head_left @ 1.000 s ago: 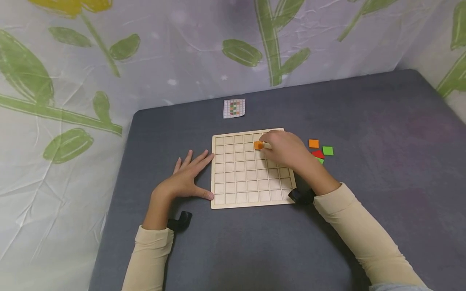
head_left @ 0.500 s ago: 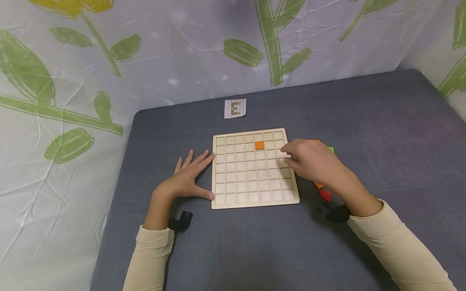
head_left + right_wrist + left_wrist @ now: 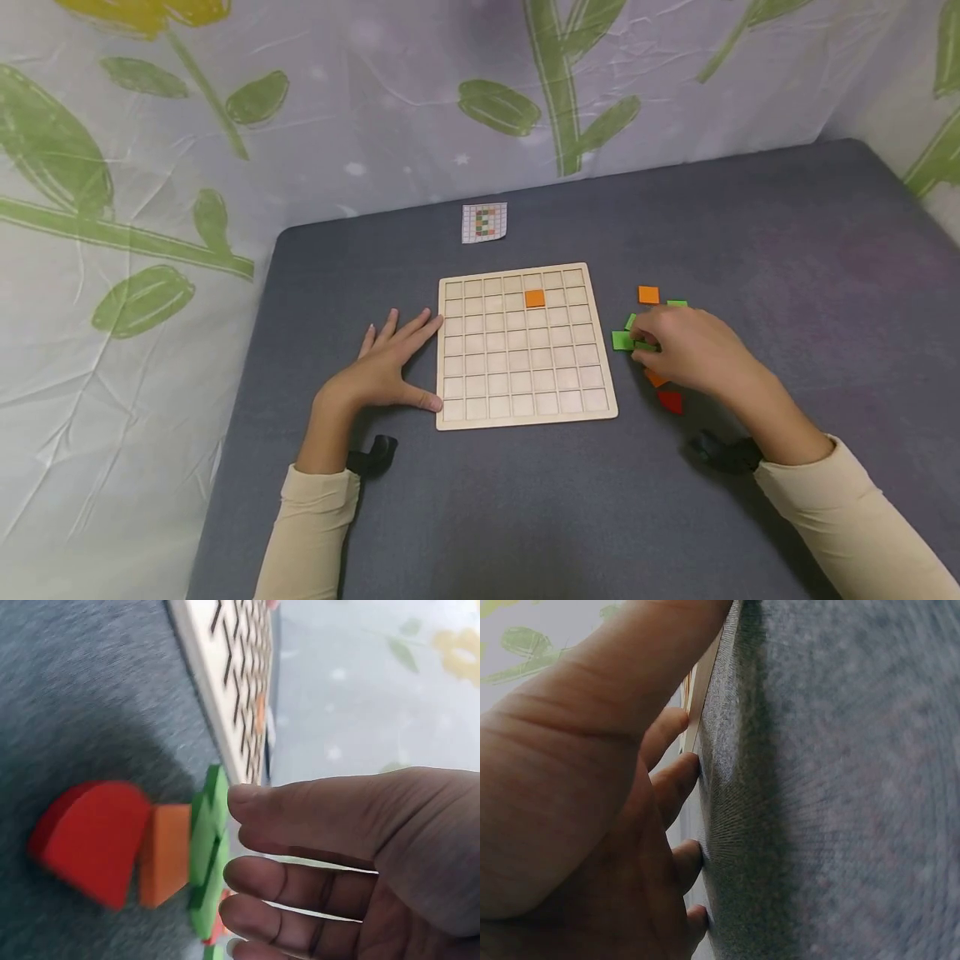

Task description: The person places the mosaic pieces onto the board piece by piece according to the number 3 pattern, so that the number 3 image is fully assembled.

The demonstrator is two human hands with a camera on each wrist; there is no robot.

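1. A dark grey table [image 3: 525, 508] carries a square wooden grid board [image 3: 517, 361]; past the board's far edge, a pale wall cloth [image 3: 360, 125] printed with green leaves and a yellow flower hangs behind.
2. The left hand [image 3: 377, 375] lies at the board's left edge, fingers spread and holding nothing, with thumb and index fingertip against the wood.
3. The right hand [image 3: 693, 346] is off the board's right side, thumb and fingers bent toward green tiles [image 3: 622, 341]; its tips are partly hidden, so I cannot tell whether it pinches one.
4. An orange square [image 3: 534, 298] sits on the board, second row from the far edge, fifth column from the left.
5. Also right of the board, an orange tile [image 3: 648, 295] lies beyond the right hand; nearer are another orange piece [image 3: 656, 379] and a rounded red piece [image 3: 671, 403]. The hand covers part of this group.
6. A small printed card [image 3: 484, 222] lies beyond the board's far edge.
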